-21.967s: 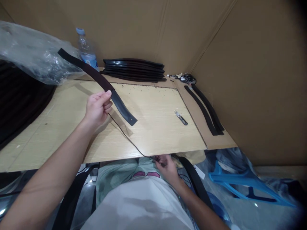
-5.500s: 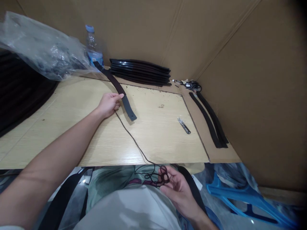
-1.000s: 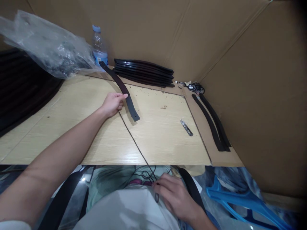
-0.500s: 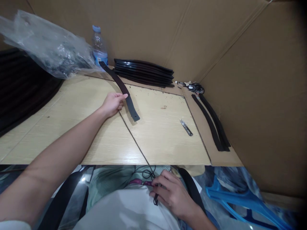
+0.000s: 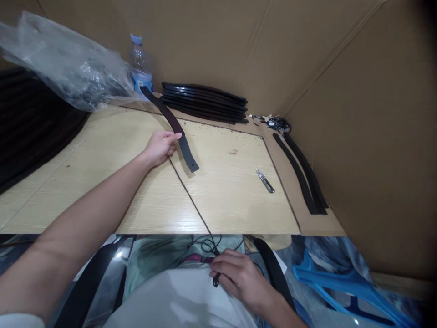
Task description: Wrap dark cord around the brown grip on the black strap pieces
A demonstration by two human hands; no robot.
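Note:
My left hand [image 5: 161, 146] is closed on a curved black strap [image 5: 170, 119], pinching it near its middle above the table. The strap's near end is greyish and has a small hole. A thin dark cord [image 5: 191, 198] runs taut from under my left hand, over the table edge, down to my right hand [image 5: 235, 275]. Close to my body, my right hand has its fingers curled round the cord, with a small dark loop hanging below them. More of the cord lies in loose loops on my lap. Thread snips [image 5: 265, 181] rest on the table to the right.
Several black straps are stacked at the back [image 5: 205, 104], and more black strips [image 5: 300, 175] lie along the right. A water bottle [image 5: 140, 64] stands beside a clear plastic bag [image 5: 73, 64]. Cardboard walls [image 5: 368, 127] enclose the table [image 5: 232, 205]. A dark ribbed pile [image 5: 30, 127] fills the left.
My right hand has shifted slightly left, and its fingers have closed further over the cord. My left hand and the strap stay almost where they were.

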